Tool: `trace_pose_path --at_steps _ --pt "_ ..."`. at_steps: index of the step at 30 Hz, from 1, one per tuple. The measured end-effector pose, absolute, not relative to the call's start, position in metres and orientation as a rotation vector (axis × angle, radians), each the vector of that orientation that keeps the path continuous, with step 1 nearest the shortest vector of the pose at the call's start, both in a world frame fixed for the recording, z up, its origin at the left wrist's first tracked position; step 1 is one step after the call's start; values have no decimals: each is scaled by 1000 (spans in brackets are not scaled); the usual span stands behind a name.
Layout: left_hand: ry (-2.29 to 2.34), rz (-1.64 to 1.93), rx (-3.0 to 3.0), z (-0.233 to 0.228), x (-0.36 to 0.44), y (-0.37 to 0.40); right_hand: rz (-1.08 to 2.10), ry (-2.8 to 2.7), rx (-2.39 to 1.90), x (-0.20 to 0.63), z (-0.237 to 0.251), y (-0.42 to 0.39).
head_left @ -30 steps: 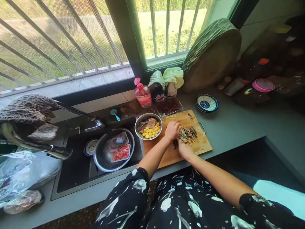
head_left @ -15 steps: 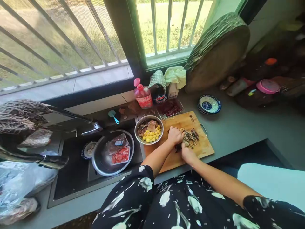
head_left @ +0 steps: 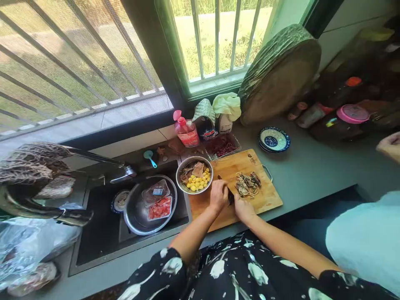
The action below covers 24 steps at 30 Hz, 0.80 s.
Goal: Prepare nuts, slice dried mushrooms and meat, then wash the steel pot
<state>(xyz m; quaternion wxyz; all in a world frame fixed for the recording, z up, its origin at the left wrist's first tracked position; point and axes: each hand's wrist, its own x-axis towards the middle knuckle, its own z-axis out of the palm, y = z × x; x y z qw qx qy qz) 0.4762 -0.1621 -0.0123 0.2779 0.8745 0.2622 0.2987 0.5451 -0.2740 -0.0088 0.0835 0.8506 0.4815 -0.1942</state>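
1. Left hand (head_left: 218,194) & right hand (head_left: 243,207) meet on rectangular wooden cutting board (head_left: 237,183), fingers curled round a dark knife (head_left: 228,192); exact grip unclear.
2. Pile of brown shredded strips (head_left: 248,184) lies just beyond right fingertips.
3. Round steel bowl w/ yellow kernels (head_left: 194,175) sits just past left knuckles.

Both hands meeting at the near-left part of the bamboo cutting board (head_left: 262,196). Right hand (head_left: 243,207) is gripping a dark knife handle (head_left: 230,196), blade hidden between the hands. Left hand (head_left: 218,194) is curling just left of the grip, touching the board. Pile of brown dried strips (head_left: 248,183) is lying just beyond-right of the grip. Steel bowl of yellow kernels (head_left: 194,175) is sitting beyond-left, touching the board edge. Large steel basin (head_left: 133,208) with red-filled packets is sitting further left in the sink (head_left: 93,237).
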Motion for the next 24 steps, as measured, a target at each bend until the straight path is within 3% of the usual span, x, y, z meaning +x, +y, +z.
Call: trace_pose_path --at_steps 8,17,24 --pt "660 718 2440 -90 445 -207 -495 1430 2530 544 -7 -272" --pt "628 664 2455 -90 445 -201 -522 1375 2514 539 -5 -295" --pt "640 652 2453 -90 445 -203 -522 1370 2575 542 3 -262"
